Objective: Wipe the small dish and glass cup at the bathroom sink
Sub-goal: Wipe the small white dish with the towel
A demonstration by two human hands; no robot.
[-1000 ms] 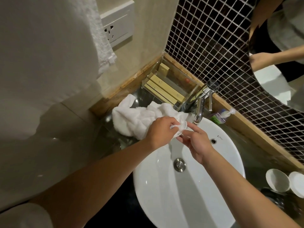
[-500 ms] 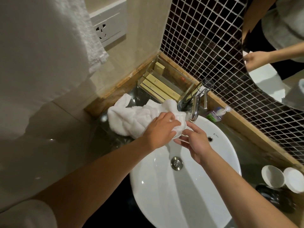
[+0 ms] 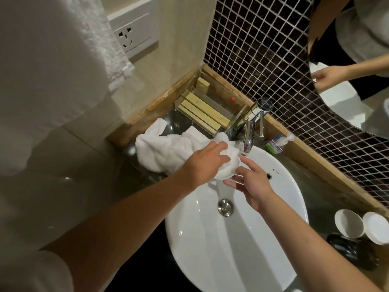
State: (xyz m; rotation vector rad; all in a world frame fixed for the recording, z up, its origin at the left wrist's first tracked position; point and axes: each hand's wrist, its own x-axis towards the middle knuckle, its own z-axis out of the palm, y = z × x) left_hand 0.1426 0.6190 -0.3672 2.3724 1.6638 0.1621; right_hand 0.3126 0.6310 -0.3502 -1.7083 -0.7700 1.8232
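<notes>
My left hand (image 3: pixel 204 164) is shut on a white towel (image 3: pixel 168 148), which trails over the dark counter left of the tap. The towel's bunched end (image 3: pixel 228 167) hangs over the back rim of the white sink (image 3: pixel 231 249). My right hand (image 3: pixel 251 184) is beside that end with its fingers spread, thumb and index fingertip touching the cloth. Whether anything is wrapped inside the bunch cannot be told. A small white cup-like dish (image 3: pixel 349 223) and a flat white dish (image 3: pixel 376 227) stand on the counter at the far right. No glass cup is visible.
The chrome tap (image 3: pixel 249 131) rises just behind the hands. A clear box with yellow packets (image 3: pixel 210 111) sits in the corner, and a wrapped item (image 3: pixel 277 142) lies right of the tap. A dark object (image 3: pixel 353 251) lies below the dishes. A hanging towel (image 3: pixel 52 60) fills the left.
My right hand pinched the towel's end before; now its fingers are spread apart. My left hand has kept its grip and bunched the towel more over the sink rim.
</notes>
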